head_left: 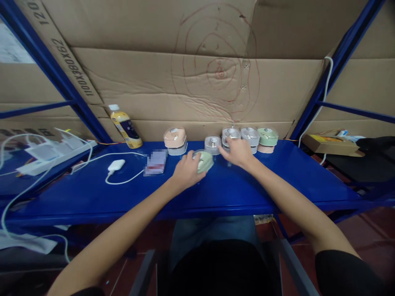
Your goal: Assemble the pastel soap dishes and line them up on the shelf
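Observation:
My left hand (187, 169) is closed around a small pale green case with a clear lid (205, 163), tilted just over the table's front half. My right hand (237, 151) reaches to the row of cases at the back, thumb and fingers apart, its fingertips at the front of a grey clear-lidded case (231, 132). Whether they touch it I cannot tell. Left of that hand is a lone grey case (212, 144). On its right stand a grey stack (250, 135) and a green case (267, 135) on top of a pink one (266, 148).
A pink case (175, 137) sits on a grey one (177, 149) at the back. Left on the blue table (197, 201) are a blurred-out flat item (156, 162), a white charger (116, 165) with its cable, and a yellow bottle (126, 127). Cardboard (138, 78) closes the back.

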`<action>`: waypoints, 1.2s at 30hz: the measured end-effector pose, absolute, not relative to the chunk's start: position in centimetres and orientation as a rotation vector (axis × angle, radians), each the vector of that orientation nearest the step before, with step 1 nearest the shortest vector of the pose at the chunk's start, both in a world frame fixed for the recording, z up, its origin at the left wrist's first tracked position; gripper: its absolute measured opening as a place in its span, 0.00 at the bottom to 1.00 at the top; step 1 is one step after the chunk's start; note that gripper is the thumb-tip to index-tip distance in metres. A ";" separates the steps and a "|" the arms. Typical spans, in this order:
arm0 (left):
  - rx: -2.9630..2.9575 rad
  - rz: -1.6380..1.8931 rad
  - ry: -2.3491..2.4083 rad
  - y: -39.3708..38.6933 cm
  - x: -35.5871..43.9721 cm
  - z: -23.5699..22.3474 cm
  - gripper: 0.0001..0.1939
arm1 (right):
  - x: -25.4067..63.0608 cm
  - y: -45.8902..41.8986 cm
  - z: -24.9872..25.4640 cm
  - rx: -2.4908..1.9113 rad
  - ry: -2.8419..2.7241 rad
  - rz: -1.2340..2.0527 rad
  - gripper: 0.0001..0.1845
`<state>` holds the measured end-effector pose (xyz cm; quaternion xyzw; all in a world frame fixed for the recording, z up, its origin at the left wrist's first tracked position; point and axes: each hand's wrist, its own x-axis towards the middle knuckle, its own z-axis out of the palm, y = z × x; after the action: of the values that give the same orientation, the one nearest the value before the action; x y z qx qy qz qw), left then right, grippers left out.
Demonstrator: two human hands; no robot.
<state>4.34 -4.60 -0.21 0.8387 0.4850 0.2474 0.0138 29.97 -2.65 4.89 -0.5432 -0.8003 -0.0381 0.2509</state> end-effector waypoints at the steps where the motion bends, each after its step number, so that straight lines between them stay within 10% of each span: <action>1: 2.620 0.783 1.322 -4.7 4.5 -0.1 0.39 | 30.1 -3.5 4.5 -1.357 -2.253 -0.063 0.39; 6: 2.430 0.813 0.791 -4.6 5.5 -0.4 0.60 | 30.9 -5.3 2.6 -0.952 -2.545 0.233 0.61; 14: 2.264 0.828 0.773 -4.8 4.9 -1.3 0.63 | 33.3 -5.4 3.0 -0.943 -2.399 0.439 0.49; 21: 2.558 0.662 0.767 -5.7 4.4 -0.4 0.23 | 38.8 -3.4 2.1 -1.315 -2.059 0.353 0.41; 36: 2.415 0.876 1.372 -1.5 0.4 -0.3 0.31 | 38.4 -3.1 1.3 -1.329 -2.099 0.402 0.35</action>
<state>0.35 -1.45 -0.30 0.8238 0.4679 0.2988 0.1145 38.42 -3.12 1.32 -0.5024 -0.7938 0.1518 0.3074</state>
